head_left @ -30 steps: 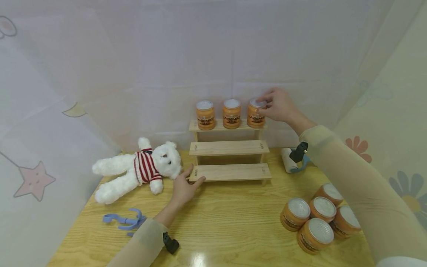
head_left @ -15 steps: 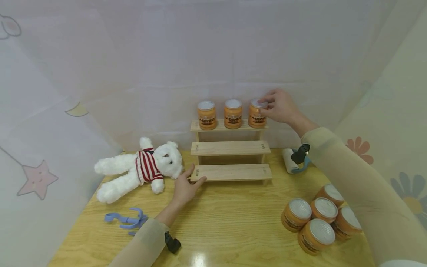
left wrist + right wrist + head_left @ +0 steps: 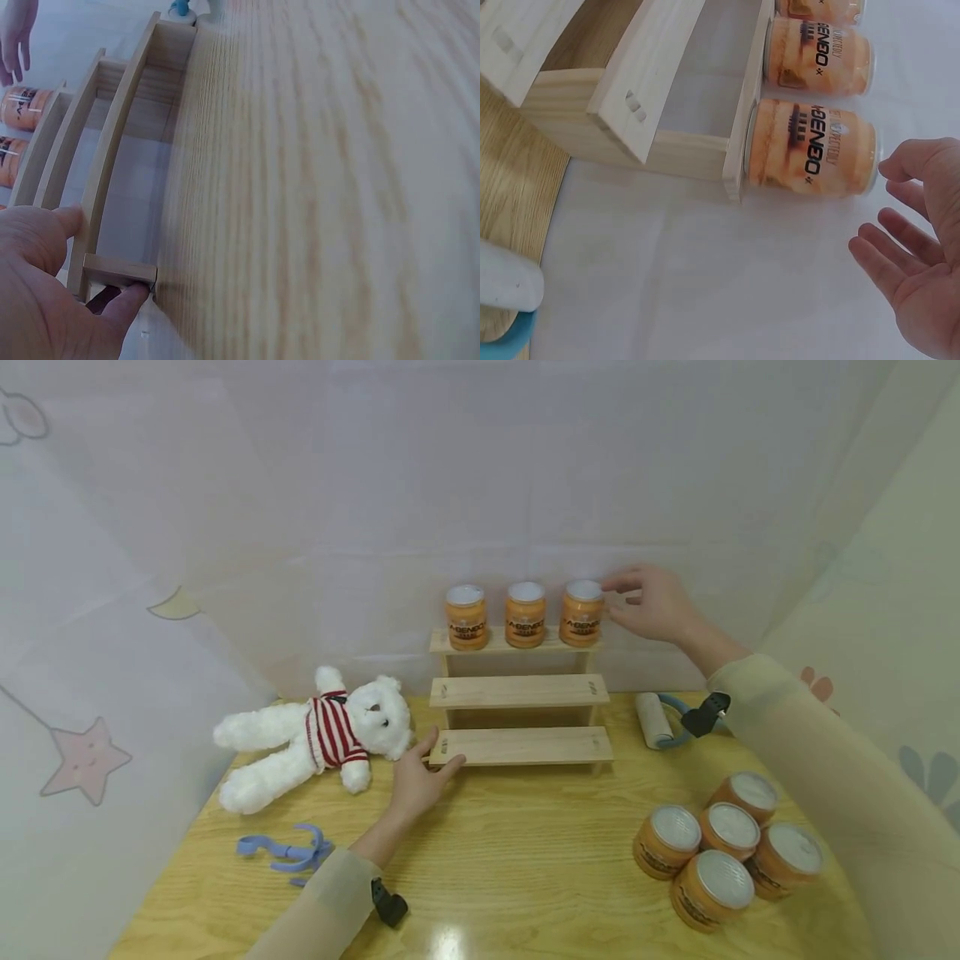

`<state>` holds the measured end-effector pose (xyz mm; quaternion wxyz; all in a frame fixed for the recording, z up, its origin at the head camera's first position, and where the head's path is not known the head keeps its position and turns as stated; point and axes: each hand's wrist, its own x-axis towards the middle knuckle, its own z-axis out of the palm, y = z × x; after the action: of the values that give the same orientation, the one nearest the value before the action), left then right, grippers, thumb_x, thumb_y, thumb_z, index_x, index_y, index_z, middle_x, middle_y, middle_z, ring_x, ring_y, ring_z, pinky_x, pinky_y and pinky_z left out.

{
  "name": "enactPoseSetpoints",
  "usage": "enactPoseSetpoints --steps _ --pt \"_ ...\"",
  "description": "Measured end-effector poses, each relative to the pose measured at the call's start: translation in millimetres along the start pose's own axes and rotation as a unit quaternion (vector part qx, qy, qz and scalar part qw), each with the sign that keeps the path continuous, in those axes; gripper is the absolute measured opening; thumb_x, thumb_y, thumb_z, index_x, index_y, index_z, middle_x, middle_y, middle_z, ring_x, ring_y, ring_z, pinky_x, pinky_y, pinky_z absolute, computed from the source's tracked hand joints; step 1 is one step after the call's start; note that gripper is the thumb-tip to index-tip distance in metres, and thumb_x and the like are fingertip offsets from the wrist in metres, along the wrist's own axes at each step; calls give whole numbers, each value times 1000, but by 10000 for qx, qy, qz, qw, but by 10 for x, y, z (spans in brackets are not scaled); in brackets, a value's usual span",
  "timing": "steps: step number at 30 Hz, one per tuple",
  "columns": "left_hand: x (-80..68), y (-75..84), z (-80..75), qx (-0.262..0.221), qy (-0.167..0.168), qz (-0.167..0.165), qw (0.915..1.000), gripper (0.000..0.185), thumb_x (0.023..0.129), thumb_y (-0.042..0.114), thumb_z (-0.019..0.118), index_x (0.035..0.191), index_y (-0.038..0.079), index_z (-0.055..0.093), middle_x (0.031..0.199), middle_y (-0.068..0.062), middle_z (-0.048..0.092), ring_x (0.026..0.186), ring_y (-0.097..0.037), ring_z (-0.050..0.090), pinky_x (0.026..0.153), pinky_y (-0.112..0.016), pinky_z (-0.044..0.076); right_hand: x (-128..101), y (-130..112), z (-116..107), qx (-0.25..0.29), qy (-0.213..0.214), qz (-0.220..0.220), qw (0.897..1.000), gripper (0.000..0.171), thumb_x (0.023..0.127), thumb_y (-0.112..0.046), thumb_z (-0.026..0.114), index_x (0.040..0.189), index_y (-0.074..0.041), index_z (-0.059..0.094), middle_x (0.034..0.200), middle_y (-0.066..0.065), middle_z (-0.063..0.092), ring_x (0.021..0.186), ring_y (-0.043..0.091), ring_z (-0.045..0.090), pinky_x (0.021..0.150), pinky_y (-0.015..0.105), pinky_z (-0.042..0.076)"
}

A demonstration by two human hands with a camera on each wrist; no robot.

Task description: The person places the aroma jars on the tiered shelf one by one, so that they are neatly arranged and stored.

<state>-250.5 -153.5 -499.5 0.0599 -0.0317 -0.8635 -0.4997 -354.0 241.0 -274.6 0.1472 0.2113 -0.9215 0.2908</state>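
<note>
A three-step wooden shelf stands at the back of the table. Three orange cans with silvery lids line its top step: a left can, a middle can and a right can. My right hand is just right of the right can, fingers loosely spread and holding nothing; in the right wrist view a fingertip is right at that can's lid rim. With my left hand I grip the lowest step's left end, thumb on the board edge and a finger at the leg.
On the left lie a white teddy bear in a striped sweater and a blue pronged object. Several more orange cans cluster at the front right. A white roller with a blue handle lies right of the shelf.
My right hand has let go of the right can and moved off to the right. That can stays on the top step. The left hand keeps its place on the shelf.
</note>
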Motion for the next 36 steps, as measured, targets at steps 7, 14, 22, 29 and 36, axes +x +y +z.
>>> enactPoseSetpoints --steps 7,14,22,29,36 --pt "-20 20 -4 141 52 -41 9999 81 97 36 81 162 5 44 165 -15 47 77 -29 63 62 -21 43 -238 67 -178 -332 -141 -127 9993 28 98 -8 70 124 4 75 127 24 68 120 42 64 102 60 57" --pt "10 -12 -23 132 20 -94 9999 82 96 36 82 163 7 43 166 -15 46 49 -7 31 52 -23 40 -531 117 -322 -661 -338 -276 9969 24 97 -6 74 120 0 78 120 22 72 110 39 70 95 56 60" --pt "10 -11 -36 172 30 -157 9997 82 97 37 81 163 8 43 166 -12 46 67 -13 49 57 -24 41 -823 274 -430 -683 -667 -339 9949 18 95 -5 77 113 -1 80 110 16 75 99 34 74 84 46 64" --pt "-7 8 -49 -10 -85 -158 9998 84 98 35 80 164 6 38 168 -14 42 56 -3 48 54 -22 44 -1063 367 -472 -687 -1095 -167 9915 20 97 -8 77 116 -8 80 115 11 76 101 31 74 84 43 65" --pt "-19 9 -44 -53 -86 -143 9998 84 98 35 80 165 6 38 169 -14 41 104 -28 72 62 -21 50 -1248 515 -443 -597 -1101 -533 9907 22 96 -6 77 117 -11 79 114 6 76 100 29 74 81 38 65"
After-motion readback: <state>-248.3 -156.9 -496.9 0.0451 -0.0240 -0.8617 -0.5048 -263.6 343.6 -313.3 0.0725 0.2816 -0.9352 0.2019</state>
